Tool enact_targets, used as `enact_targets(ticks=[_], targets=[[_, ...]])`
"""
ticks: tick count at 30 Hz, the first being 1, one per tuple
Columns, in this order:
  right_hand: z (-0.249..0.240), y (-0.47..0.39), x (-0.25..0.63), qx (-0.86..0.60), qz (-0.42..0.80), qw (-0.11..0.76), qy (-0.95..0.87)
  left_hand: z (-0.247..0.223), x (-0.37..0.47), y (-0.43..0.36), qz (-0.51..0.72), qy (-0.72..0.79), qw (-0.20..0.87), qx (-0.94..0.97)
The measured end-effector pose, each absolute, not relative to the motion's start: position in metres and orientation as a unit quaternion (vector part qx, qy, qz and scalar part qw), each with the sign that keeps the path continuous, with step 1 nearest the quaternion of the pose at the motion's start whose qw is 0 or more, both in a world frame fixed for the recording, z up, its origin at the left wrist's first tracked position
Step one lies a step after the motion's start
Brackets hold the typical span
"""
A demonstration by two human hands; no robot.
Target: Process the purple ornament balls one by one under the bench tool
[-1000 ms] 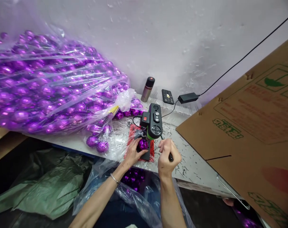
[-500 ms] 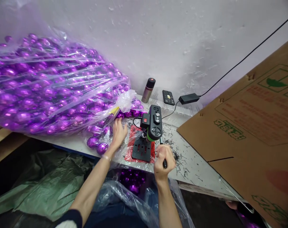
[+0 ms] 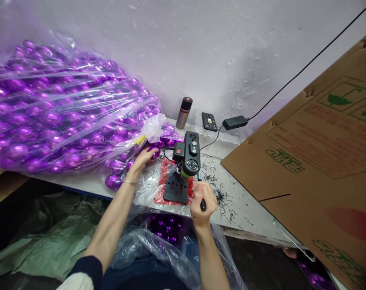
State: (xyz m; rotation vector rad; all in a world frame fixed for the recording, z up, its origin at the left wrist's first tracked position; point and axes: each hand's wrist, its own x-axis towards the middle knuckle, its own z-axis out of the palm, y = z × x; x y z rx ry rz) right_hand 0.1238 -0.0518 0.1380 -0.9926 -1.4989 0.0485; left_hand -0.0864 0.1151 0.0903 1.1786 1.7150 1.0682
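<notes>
My left hand (image 3: 144, 158) is closed on a purple ball (image 3: 154, 152), at the mouth of a large clear bag of shiny purple balls (image 3: 80, 108). My right hand (image 3: 203, 201) is wrapped round the black-tipped lever handle (image 3: 203, 205) of a small black machine (image 3: 191, 153). The machine stands on a dark slotted base plate (image 3: 176, 190) over a red sheet (image 3: 159, 196). Loose purple balls lie under the bag's edge, left of the machine.
Behind the machine are a bottle (image 3: 184, 113), a phone (image 3: 209, 121) and a black power adapter (image 3: 235, 122) with its cable. Small black bits (image 3: 221, 196) litter the table's right part. A big cardboard box (image 3: 306, 161) leans at the right. Below the table edge, purple balls (image 3: 166, 228) lie in clear plastic.
My left hand has closed on a purple ball and lifted it slightly clear of the others. My right hand remains on the lever. The whole view has shifted a little.
</notes>
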Motion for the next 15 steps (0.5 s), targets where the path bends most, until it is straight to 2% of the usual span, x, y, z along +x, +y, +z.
enact_targets(ticks=[4,9,12,15], targets=[[0.149,-0.052,0.124,-0.443,0.054,0.623,-0.643,0.080,-0.078,0.070,0.448,0.614,0.495,0.421],[0.167,-0.050,0.123,-0.461,0.066,0.608,-0.643,0.064,-0.056,0.021,0.518,0.462,0.648,0.313],[0.173,-0.049,0.123,-0.464,0.062,0.603,-0.646,0.053,-0.043,0.009,0.528,0.443,0.665,0.287],[0.174,-0.050,0.123,-0.471,0.059,0.595,-0.648,0.041,-0.030,0.005,0.548,0.457,0.635,0.296]])
